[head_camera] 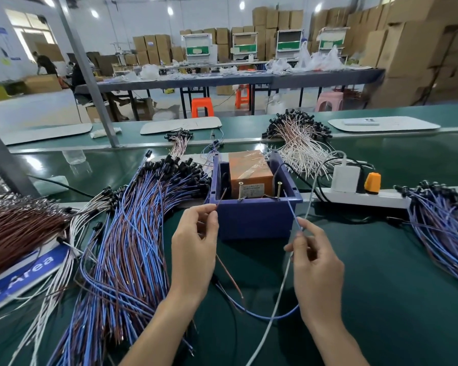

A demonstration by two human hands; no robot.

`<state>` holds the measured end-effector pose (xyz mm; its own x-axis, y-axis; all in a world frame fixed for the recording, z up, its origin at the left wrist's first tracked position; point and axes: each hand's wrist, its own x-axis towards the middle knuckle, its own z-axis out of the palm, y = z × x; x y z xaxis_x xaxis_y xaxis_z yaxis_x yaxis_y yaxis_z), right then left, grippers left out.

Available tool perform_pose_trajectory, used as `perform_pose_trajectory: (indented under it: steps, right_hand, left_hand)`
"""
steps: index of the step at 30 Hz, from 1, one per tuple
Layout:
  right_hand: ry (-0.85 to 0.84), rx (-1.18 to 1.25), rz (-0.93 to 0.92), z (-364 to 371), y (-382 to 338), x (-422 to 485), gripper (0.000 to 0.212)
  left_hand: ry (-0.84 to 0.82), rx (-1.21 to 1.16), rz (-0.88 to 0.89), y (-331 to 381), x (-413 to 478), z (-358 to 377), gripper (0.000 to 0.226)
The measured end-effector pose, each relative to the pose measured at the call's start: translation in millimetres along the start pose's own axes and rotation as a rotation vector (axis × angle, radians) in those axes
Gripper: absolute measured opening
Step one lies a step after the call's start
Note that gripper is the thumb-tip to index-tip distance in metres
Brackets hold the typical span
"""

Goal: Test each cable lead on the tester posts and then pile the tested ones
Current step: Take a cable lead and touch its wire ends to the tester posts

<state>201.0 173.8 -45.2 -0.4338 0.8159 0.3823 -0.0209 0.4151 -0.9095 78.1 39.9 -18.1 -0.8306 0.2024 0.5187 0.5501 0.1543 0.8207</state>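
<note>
We pinch the lead (292,210) near its tips, brown end in the left hand (193,244), blue in the right hand (315,262), just short of the posts (279,190); judged light, limp, springy, so grip close to tips.

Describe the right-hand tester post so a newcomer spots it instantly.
Find the blue box mid-bench, holding an orange block. Two brass screws stand upright along its near wall. The right post is the one by the blue lead, not the brown lead.
</note>
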Motion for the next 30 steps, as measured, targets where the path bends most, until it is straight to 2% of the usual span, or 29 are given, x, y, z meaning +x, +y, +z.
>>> perform_pose_trajectory:
  steps: [30]
  right_hand:
    - [0.014,-0.017,0.013,1.0,-2.0,-1.8,0.025]
  left_hand:
    - [-0.097,-0.167,-0.109,5.3,4.6,3.1,0.016]
